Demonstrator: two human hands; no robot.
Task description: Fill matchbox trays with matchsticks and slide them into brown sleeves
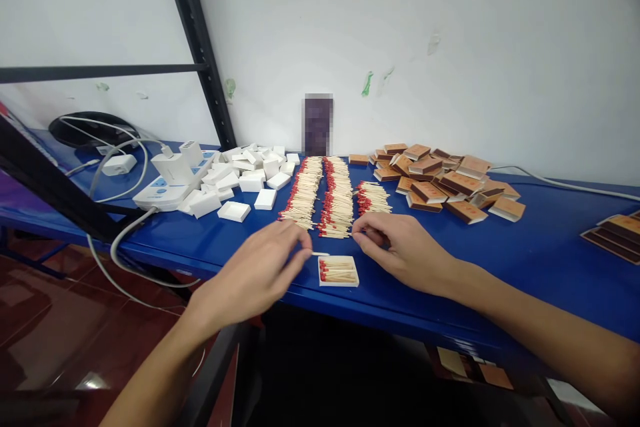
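Observation:
On the blue table (500, 260) a small white tray (339, 271) holds several red-tipped matches, near the front edge. My left hand (260, 270) is just left of it, fingers pinched on a single matchstick (320, 254) that points toward the tray. My right hand (400, 250) rests to the tray's right, fingers curled and pinching at matches beside a small loose bunch (371, 198). Two long rows of matches (323, 195) lie behind the tray.
A heap of white inner trays (245, 177) sits at the left, by a white power strip (167, 183) with cables. Brown matchbox sleeves (445, 180) are piled at the right, more at the far right edge (613, 230). A black shelf frame (200, 40) rises at the left.

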